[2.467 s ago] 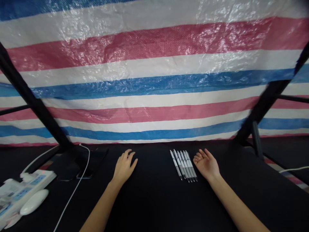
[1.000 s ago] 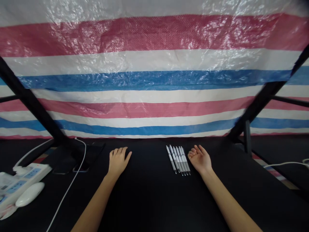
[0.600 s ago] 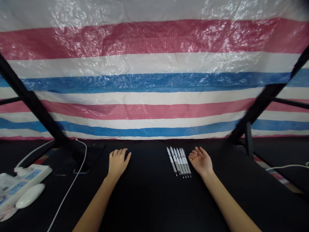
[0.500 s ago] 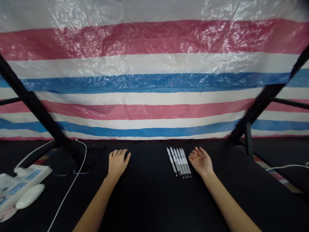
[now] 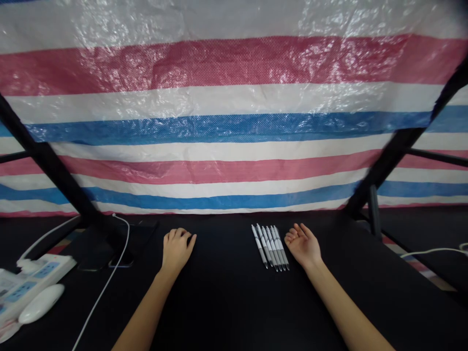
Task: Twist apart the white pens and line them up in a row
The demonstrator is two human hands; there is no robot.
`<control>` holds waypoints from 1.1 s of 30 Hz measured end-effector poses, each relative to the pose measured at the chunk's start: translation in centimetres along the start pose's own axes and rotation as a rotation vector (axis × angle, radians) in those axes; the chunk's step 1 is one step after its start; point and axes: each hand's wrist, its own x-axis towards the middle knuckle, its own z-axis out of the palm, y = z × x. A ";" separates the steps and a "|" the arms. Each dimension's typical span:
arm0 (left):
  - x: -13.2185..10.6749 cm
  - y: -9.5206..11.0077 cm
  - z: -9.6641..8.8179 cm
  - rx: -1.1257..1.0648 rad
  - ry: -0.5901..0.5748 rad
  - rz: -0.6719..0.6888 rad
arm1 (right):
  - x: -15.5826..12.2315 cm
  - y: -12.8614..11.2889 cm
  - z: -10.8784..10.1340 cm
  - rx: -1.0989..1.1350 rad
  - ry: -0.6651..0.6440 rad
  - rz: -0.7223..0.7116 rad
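Note:
Several white-and-grey pens lie side by side on the black tabletop, their tips toward me. My right hand rests just right of the pens, palm turned up and inward, fingers loosely curled with nothing in them. A narrow gap seems to separate its fingertips from the nearest pen. Well to the left of the pens, my left hand lies palm down on the table, fingers bent a little and thumb held apart. It holds nothing that I can see.
A white power strip and a white computer mouse sit at the left. A white cable runs beside two dark phones. Black frame posts stand on both sides, before a striped plastic sheet.
The camera view has shifted slightly. Both hands and the pens keep their places on the table; the left fingers look slightly more bent.

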 end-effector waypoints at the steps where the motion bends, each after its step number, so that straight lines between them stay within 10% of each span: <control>1: 0.0 0.0 0.1 -0.007 0.002 0.003 | 0.0 0.0 0.0 0.006 0.003 0.002; 33: -0.2 -0.4 0.4 0.024 0.006 -0.102 | 0.3 0.0 -0.5 -0.061 -0.074 -0.006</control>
